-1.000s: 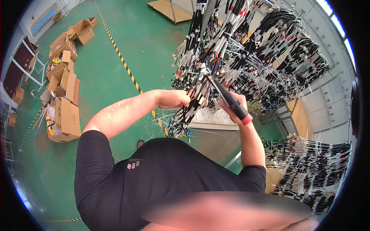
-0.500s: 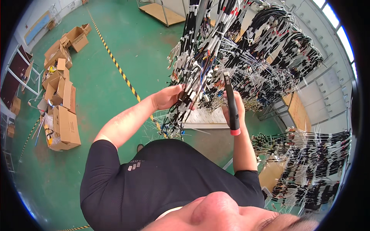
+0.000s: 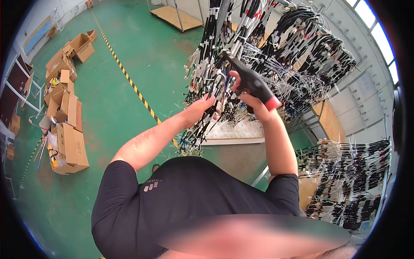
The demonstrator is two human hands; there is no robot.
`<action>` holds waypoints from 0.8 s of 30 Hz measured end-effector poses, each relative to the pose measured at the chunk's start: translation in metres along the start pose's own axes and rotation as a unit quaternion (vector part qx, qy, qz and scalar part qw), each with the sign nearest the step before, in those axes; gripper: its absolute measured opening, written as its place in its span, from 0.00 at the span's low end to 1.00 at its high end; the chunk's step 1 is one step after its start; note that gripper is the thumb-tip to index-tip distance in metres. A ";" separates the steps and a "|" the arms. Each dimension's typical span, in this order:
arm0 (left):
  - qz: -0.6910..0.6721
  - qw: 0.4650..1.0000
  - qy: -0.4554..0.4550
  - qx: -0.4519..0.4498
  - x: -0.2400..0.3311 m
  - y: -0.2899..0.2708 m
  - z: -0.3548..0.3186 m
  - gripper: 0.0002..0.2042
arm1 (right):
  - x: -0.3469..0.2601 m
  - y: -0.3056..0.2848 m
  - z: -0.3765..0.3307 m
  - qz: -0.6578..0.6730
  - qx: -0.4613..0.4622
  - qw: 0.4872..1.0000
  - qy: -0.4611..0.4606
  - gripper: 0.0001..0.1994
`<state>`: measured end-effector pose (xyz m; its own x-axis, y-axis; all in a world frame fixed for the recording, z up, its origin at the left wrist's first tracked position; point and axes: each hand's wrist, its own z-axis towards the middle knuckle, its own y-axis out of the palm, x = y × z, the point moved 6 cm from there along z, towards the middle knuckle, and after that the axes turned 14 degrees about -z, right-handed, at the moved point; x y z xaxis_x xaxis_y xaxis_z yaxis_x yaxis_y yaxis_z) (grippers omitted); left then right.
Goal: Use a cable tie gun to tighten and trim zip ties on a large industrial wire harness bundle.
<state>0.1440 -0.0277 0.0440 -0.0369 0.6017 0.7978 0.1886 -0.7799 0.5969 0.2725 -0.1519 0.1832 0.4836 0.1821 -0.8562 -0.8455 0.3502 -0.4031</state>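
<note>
My left hand (image 3: pixel 199 111) is closed around the lower part of a hanging bundle of wire harnesses (image 3: pixel 220 100), black and white with several coloured wires and pale connectors. My right hand (image 3: pixel 257 107) grips a black pistol-shaped cable tie gun (image 3: pixel 253 82) with a red handle end. Its nose points up and left and overlaps the bundle, above my left hand; whether it touches the wires I cannot tell. Loose wire ends hang below my left hand.
More harnesses (image 3: pixel 302 56), with white cable ties sticking out, hang at the right. Another rack of harnesses (image 3: pixel 345 172) stands at the lower right. Open cardboard boxes (image 3: pixel 73 144) line the left side. A yellow-black floor stripe (image 3: pixel 125 73) crosses the green floor. A white perforated board (image 3: pixel 235 133) lies below the bundle.
My right hand has brought the cable tie gun up and left, tilting its nose toward the bundle. My left hand keeps its hold, slightly farther right in view.
</note>
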 end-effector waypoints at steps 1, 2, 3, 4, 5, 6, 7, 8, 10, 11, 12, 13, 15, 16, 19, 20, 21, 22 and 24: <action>0.011 1.000 0.005 0.001 -0.001 0.003 0.001 0.21 | 0.010 0.003 0.003 0.018 0.021 0.999 0.043 0.35; 0.021 1.000 0.012 0.006 0.001 0.005 0.000 0.21 | 0.012 0.006 0.008 -0.014 0.007 0.998 0.061 0.32; 0.069 0.997 0.015 0.010 0.006 0.008 -0.003 0.21 | 0.015 0.009 0.012 -0.046 -0.006 0.996 0.079 0.31; 0.092 0.995 0.020 0.016 0.006 0.006 -0.002 0.21 | 0.020 0.011 0.013 -0.061 0.008 0.995 0.078 0.26; 0.111 0.993 0.027 0.023 0.005 0.003 -0.001 0.21 | 0.022 0.014 0.015 -0.057 -0.013 0.997 0.059 0.29; 0.151 0.987 0.037 0.037 0.004 -0.002 0.000 0.20 | 0.021 0.016 0.016 -0.053 -0.034 0.997 0.041 0.32; 0.173 0.983 0.046 0.041 0.004 -0.005 0.003 0.20 | 0.023 0.012 0.014 -0.076 -0.023 0.993 0.092 0.31; 0.196 0.978 0.053 0.051 0.005 -0.010 0.003 0.20 | 0.016 0.014 0.019 -0.025 -0.028 0.992 0.123 0.32; 0.171 0.983 0.060 0.040 0.011 -0.004 0.001 0.20 | 0.001 0.014 0.020 0.133 -0.005 0.977 0.165 0.32; 0.151 0.986 0.066 0.036 0.012 -0.006 0.003 0.20 | -0.004 0.010 0.022 0.201 -0.023 0.971 0.128 0.30; 0.121 0.989 0.067 0.046 0.012 -0.011 0.004 0.22 | -0.005 0.007 0.023 0.249 -0.022 0.963 0.098 0.29; 0.097 0.992 0.055 0.051 0.012 -0.018 0.004 0.23 | -0.012 -0.001 0.024 0.243 -0.015 0.968 0.056 0.28; 0.067 0.996 0.036 0.052 0.011 -0.027 0.004 0.29 | -0.015 -0.017 0.015 0.199 0.013 0.980 0.021 0.26; 0.067 0.996 0.037 0.050 0.013 -0.029 0.003 0.29 | -0.014 -0.025 0.011 0.156 0.029 0.987 0.000 0.27; 0.092 0.994 0.039 0.035 0.018 -0.030 -0.001 0.34 | 0.009 -0.035 -0.002 0.115 0.082 0.990 0.014 0.29; 0.092 0.994 0.039 0.034 0.019 -0.030 -0.003 0.34 | 0.025 -0.037 -0.006 0.117 0.073 0.990 0.027 0.30; 0.097 0.994 0.034 0.039 0.022 -0.031 -0.005 0.35 | 0.032 -0.038 -0.008 0.108 0.060 0.992 0.020 0.31; 0.101 0.993 0.029 0.045 0.024 -0.031 -0.006 0.35 | 0.039 -0.039 -0.010 0.099 0.047 0.994 0.012 0.32; 0.102 0.993 0.026 0.045 0.025 -0.032 -0.006 0.35 | 0.053 -0.049 -0.018 0.038 0.040 0.998 0.018 0.35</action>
<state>0.1308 0.0111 0.0452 -0.0399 0.4208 0.9063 0.2837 -0.8649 0.4141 0.3352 -0.1764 0.1521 0.4085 0.1793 -0.8950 -0.8584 0.4087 -0.3099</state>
